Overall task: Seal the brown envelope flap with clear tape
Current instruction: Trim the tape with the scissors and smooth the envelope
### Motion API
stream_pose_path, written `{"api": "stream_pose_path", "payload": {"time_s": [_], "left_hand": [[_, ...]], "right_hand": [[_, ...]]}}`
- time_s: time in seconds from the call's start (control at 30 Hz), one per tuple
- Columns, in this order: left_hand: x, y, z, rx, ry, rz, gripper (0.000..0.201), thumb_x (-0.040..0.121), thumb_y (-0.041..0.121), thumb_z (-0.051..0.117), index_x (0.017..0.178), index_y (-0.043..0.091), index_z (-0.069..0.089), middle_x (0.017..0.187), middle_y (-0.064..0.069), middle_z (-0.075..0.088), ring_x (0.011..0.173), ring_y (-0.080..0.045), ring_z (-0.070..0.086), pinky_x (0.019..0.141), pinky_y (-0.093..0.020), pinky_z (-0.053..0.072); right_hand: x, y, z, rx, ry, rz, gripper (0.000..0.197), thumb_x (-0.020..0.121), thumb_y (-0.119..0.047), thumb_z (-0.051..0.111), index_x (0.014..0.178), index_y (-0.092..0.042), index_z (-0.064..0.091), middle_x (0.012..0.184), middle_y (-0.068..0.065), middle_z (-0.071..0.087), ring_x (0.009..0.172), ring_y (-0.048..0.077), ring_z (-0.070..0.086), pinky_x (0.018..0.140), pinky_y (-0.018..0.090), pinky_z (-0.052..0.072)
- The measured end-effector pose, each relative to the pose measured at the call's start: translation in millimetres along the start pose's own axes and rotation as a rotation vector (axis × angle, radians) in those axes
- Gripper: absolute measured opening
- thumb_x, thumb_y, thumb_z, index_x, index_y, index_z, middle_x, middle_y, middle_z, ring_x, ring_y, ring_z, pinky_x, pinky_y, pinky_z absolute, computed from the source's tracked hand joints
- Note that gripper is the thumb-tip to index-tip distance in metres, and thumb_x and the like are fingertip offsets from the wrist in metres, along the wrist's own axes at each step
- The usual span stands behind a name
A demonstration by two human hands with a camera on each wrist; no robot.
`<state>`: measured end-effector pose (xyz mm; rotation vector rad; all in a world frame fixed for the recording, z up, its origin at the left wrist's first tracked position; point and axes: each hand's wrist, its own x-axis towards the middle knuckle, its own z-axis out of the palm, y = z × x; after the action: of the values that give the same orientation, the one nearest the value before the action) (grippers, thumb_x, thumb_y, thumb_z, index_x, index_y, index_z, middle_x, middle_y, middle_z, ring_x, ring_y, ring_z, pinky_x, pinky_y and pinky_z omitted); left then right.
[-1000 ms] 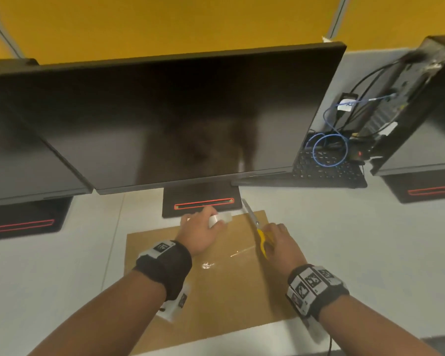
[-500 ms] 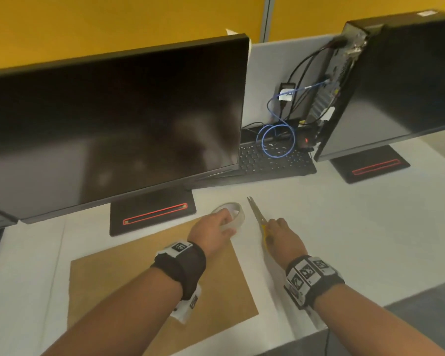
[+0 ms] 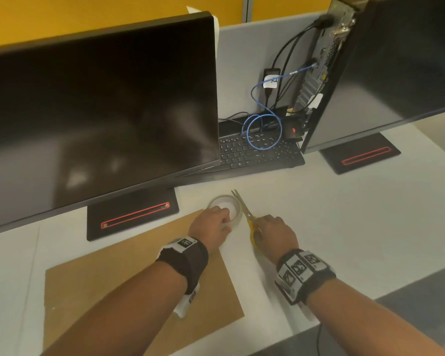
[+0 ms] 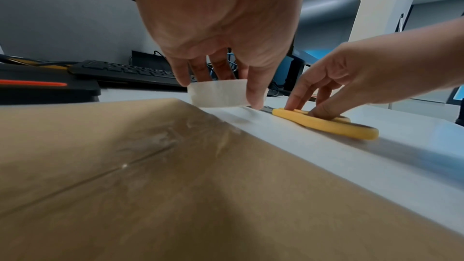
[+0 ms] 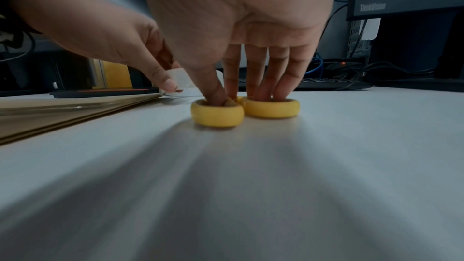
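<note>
The brown envelope (image 3: 113, 291) lies flat on the white desk, and a strip of clear tape (image 4: 175, 136) shines across its flap seam. Just past its far right corner, the clear tape roll (image 3: 225, 209) sits on the desk. My left hand (image 3: 222, 219) pinches the roll's near wall between thumb and fingers. Right beside it, the yellow-handled scissors (image 3: 246, 211) lie flat with blades pointing away. My right hand (image 3: 261, 227) has its thumb and fingers down in the handle loops (image 5: 218, 114).
A large dark monitor (image 3: 100, 111) on a black base (image 3: 131, 214) stands right behind the envelope. Further back are a black keyboard (image 3: 257, 152), a coiled blue cable (image 3: 263, 132) and a second monitor (image 3: 396, 73). The desk edge (image 3: 344, 319) is near right.
Both hands moved right, off the envelope, to the desk beside its far right corner. The tape roll and the scissors went with them and now rest on the desk.
</note>
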<state>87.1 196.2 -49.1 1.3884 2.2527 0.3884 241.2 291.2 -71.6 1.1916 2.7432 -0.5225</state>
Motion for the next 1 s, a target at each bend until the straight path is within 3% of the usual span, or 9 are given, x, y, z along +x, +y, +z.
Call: {"api": "stream_pose_path", "payload": {"time_s": [0.37, 0.43, 0.53, 0.67, 0.77, 0.83, 0.87, 0.93, 1.0], "left_hand": [[6.6, -10.3, 12.7, 0.099, 0.002, 0.064, 0.016, 0.093, 0.022, 0.054, 0.105, 0.015, 0.06, 0.11, -0.003, 0.059, 0.105, -0.023, 0.05, 0.086, -0.029, 0.038], [4.9, -10.3, 10.1, 0.105, -0.027, 0.086, 0.025, 0.092, 0.026, 0.057, 0.116, 0.017, 0.058, 0.12, -0.001, 0.056, 0.113, -0.022, 0.048, 0.096, -0.03, 0.036], [-6.2, -12.9, 3.4, 0.116, 0.02, 0.11, 0.04, 0.091, 0.029, 0.058, 0.129, 0.021, 0.05, 0.134, 0.003, 0.048, 0.127, -0.018, 0.041, 0.117, -0.037, 0.015], [-36.9, -28.5, -9.5, 0.097, 0.107, 0.082, 0.046, 0.093, 0.025, 0.052, 0.138, 0.019, 0.044, 0.145, -0.001, 0.041, 0.135, -0.02, 0.035, 0.115, -0.035, 0.018], [-73.5, -43.1, -12.1, 0.17, -0.029, 0.062, 0.053, 0.098, 0.021, 0.04, 0.15, 0.017, 0.026, 0.16, -0.005, 0.019, 0.147, -0.021, 0.016, 0.118, -0.037, 0.013], [-98.8, -53.3, -9.6, 0.224, -0.161, 0.017, 0.056, 0.101, 0.024, 0.033, 0.154, 0.018, 0.012, 0.163, -0.003, 0.0, 0.15, -0.019, -0.001, 0.12, -0.041, 0.004], [-110.0, -59.2, -7.6, 0.25, -0.21, -0.002, 0.057, 0.102, 0.026, 0.03, 0.154, 0.017, 0.007, 0.162, -0.003, -0.006, 0.149, -0.018, -0.006, 0.12, -0.041, 0.001], [-127.3, -71.1, -4.2, 0.276, -0.29, -0.035, 0.06, 0.103, 0.03, 0.027, 0.154, 0.015, -0.001, 0.162, -0.003, -0.012, 0.149, -0.018, -0.012, 0.12, -0.042, -0.003], [-140.0, -82.5, -2.4, 0.293, -0.345, -0.063, 0.061, 0.104, 0.033, 0.025, 0.153, 0.014, -0.007, 0.161, -0.003, -0.016, 0.148, -0.018, -0.015, 0.12, -0.042, -0.005]], "right_hand": [[3.0, -7.3, -3.9, 0.028, 0.001, 0.022, 0.036, 0.087, -0.016, 0.045, 0.122, -0.016, 0.056, 0.116, 0.006, 0.056, 0.1, 0.028, 0.056, 0.077, 0.033, 0.045], [2.4, -9.4, -6.6, 0.011, -0.009, 0.028, 0.039, 0.085, -0.017, 0.047, 0.123, -0.016, 0.055, 0.118, 0.006, 0.054, 0.101, 0.028, 0.056, 0.079, 0.033, 0.045], [0.3, -15.3, -10.1, 0.001, 0.046, -0.004, 0.041, 0.079, -0.017, 0.053, 0.12, -0.015, 0.059, 0.116, 0.009, 0.055, 0.096, 0.03, 0.057, 0.077, 0.035, 0.046], [-1.8, -39.7, -9.8, 0.078, 0.117, -0.244, 0.03, 0.077, -0.02, 0.054, 0.103, -0.014, 0.067, 0.103, 0.009, 0.062, 0.082, 0.03, 0.063, 0.067, 0.035, 0.053], [-10.7, -68.0, -1.2, 0.091, 0.041, -0.498, 0.039, 0.08, -0.025, 0.04, 0.106, -0.013, 0.067, 0.108, 0.007, 0.062, 0.088, 0.026, 0.063, 0.068, 0.031, 0.054], [-18.3, -85.3, 9.2, 0.105, -0.044, -0.592, 0.051, 0.082, -0.027, 0.03, 0.12, -0.013, 0.062, 0.123, 0.009, 0.059, 0.104, 0.026, 0.06, 0.081, 0.033, 0.054], [-22.5, -92.5, 15.4, 0.098, -0.086, -0.628, 0.058, 0.082, -0.03, 0.025, 0.129, -0.014, 0.056, 0.133, 0.009, 0.055, 0.115, 0.025, 0.056, 0.092, 0.031, 0.049], [-29.6, -103.9, 29.0, 0.062, -0.16, -0.682, 0.067, 0.083, -0.034, 0.017, 0.143, -0.014, 0.041, 0.148, 0.008, 0.041, 0.134, 0.022, 0.042, 0.11, 0.023, 0.026], [-33.6, -112.8, 41.8, 0.021, -0.227, -0.708, 0.069, 0.085, -0.037, 0.013, 0.148, -0.014, 0.029, 0.155, 0.007, 0.028, 0.142, 0.02, 0.028, 0.113, 0.022, 0.004]]}}
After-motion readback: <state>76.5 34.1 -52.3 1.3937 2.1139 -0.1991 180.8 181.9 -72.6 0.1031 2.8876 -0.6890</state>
